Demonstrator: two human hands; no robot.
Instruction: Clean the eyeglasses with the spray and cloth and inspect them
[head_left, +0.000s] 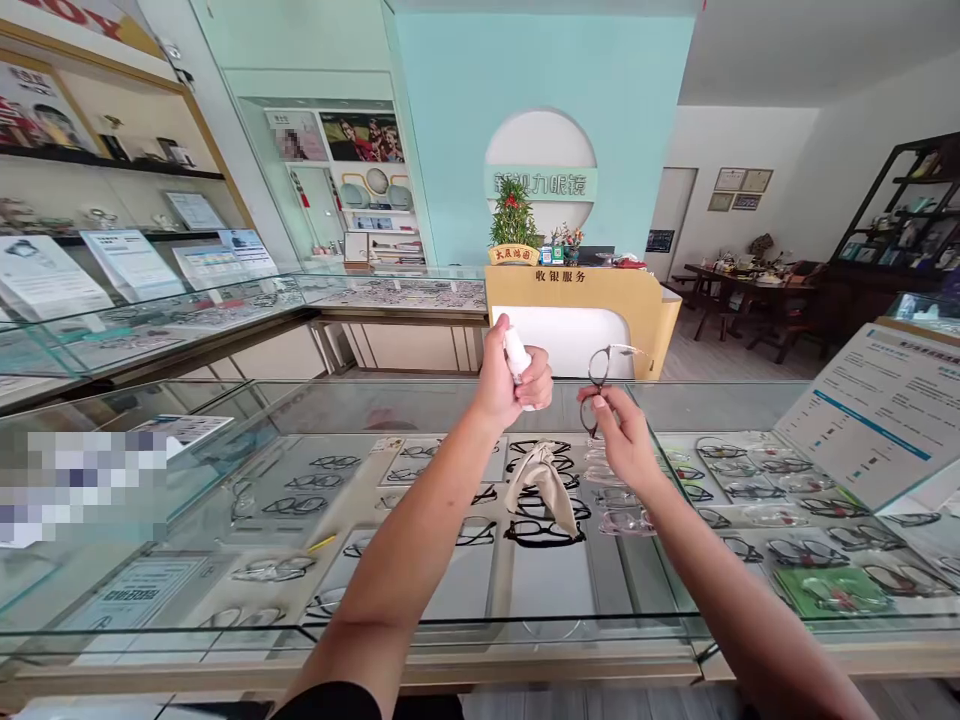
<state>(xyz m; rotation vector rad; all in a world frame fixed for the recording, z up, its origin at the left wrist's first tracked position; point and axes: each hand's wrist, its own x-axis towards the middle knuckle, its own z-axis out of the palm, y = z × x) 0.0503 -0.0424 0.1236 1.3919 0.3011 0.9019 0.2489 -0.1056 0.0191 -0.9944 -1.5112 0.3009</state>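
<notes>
My left hand [517,375] is wrapped round a small white bottle [516,352], thumb at its top, raised above the glass counter. To its right, my right hand [619,425] pinches a pair of dark-framed glasses [599,368], held upright on their side with the temples pointing away to the right. A beige cloth [544,482] lies crumpled on the glass counter top [300,400], below and between both hands. Rows of black-framed glasses [544,533] show around and beneath the cloth.
Several more frames fill the display case on both sides. A printed sign [874,420] stands at the right, and papers [191,428] lie at the left. Beyond the counter are a wooden cashier desk [645,310] with a plant [512,215] and another glass case [397,290].
</notes>
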